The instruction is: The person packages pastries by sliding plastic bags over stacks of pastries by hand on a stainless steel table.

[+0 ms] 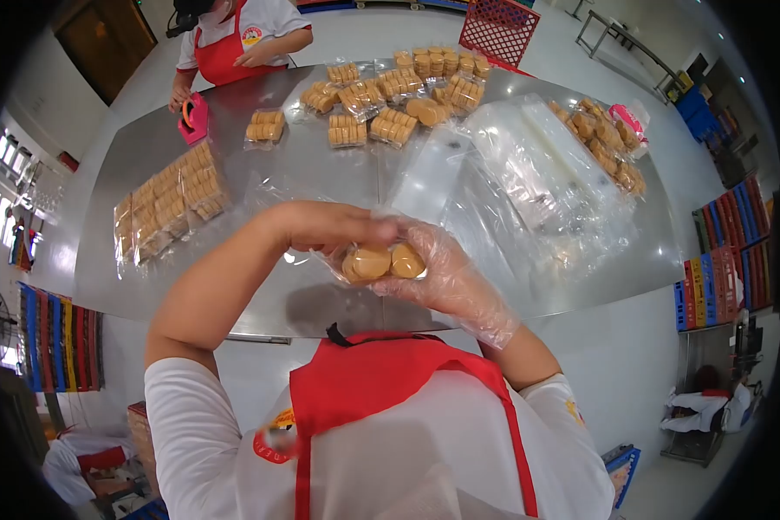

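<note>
Close in front of my chest, above the steel table's near edge, is a clear plastic bag of round golden biscuits (pixel 373 263). My right hand (pixel 446 267), in a clear plastic glove, wraps round the bag's right side and underside. Across the top of the bag reaches my bare left hand (pixel 338 225), its fingers bent over the plastic and slightly blurred. The fingertips of both hands meet near the bag's upper edge, where the plastic is partly hidden. Beyond my right hand lie loose clear plastic bags (pixel 529 173) in a wide, crumpled stack.
Filled biscuit packs (pixel 173 199) stand in rows at left; more packs (pixel 399 82) cluster at the far side. Unbagged-looking biscuits (pixel 598 134) pile at right beside a pink item (pixel 628 126). Across the steel table (pixel 321 182), a co-worker in a red apron (pixel 225 48) stands near a pink tape dispenser (pixel 194 119).
</note>
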`<state>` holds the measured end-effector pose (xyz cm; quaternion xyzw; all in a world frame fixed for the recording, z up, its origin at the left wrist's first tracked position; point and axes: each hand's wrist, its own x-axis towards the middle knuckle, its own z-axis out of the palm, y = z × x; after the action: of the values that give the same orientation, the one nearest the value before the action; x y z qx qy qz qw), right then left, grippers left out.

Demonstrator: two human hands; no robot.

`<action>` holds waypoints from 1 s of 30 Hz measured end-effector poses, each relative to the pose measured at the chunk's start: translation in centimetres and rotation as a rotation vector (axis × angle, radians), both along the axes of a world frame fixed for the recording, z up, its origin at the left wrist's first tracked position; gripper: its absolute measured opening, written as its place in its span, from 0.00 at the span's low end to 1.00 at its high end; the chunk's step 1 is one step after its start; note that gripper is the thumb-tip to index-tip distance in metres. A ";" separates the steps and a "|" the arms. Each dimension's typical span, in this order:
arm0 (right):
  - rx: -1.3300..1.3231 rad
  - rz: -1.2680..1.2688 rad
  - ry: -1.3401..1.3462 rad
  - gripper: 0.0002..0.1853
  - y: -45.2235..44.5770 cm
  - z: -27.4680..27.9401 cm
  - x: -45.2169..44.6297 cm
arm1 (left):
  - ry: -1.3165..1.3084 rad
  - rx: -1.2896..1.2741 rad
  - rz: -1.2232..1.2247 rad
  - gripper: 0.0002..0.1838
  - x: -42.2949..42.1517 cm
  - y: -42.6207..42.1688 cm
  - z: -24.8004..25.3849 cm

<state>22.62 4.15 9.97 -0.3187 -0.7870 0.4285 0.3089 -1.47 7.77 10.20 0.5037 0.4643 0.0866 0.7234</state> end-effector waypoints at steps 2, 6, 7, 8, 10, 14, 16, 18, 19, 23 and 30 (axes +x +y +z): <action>-0.190 -0.058 0.132 0.39 0.0 -1.3 0.5 | -0.392 -0.091 -0.060 0.43 -1.8 -0.2 -0.4; -0.740 -0.160 0.838 0.33 -0.9 -2.1 0.6 | -0.774 0.182 0.297 0.36 -1.1 -2.4 -4.6; -0.740 -0.153 0.815 0.33 -1.2 -2.3 0.5 | -0.699 0.248 0.383 0.34 0.4 -3.7 -4.7; -0.738 -0.139 0.789 0.33 -1.4 -2.6 0.2 | -0.622 0.320 0.472 0.32 2.2 -5.1 -4.4; -0.651 -0.138 0.702 0.32 -1.6 -3.3 -0.1 | -0.461 0.461 0.617 0.30 4.1 -6.0 -4.1; -0.789 -0.165 0.645 0.29 -1.0 -3.7 0.9 | -0.442 0.502 0.596 0.28 5.0 -8.2 -4.4; -0.800 -0.145 0.628 0.28 -1.0 -3.9 0.6 | -0.422 0.494 0.603 0.26 5.5 -9.2 -4.2; -0.830 -0.134 0.587 0.25 -1.4 -4.4 0.5 | -0.373 0.411 0.663 0.21 5.2 -9.5 -4.5; -0.854 -0.133 0.554 0.23 -1.6 -4.9 0.5 | -0.348 0.371 0.692 0.19 5.1 -9.5 -4.7; -0.806 -0.098 0.483 0.14 -2.1 -6.3 0.4 | -0.325 0.305 0.820 0.09 5.2 -10.0 -6.0; -0.381 -0.209 0.247 0.06 -1.9 -4.3 0.0 | 0.197 1.076 0.702 0.05 5.3 -10.0 -5.3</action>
<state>22.59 2.27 5.69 -0.3961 -0.6109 0.5706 0.3799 3.85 -2.27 4.85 0.6194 0.5574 0.4917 0.2528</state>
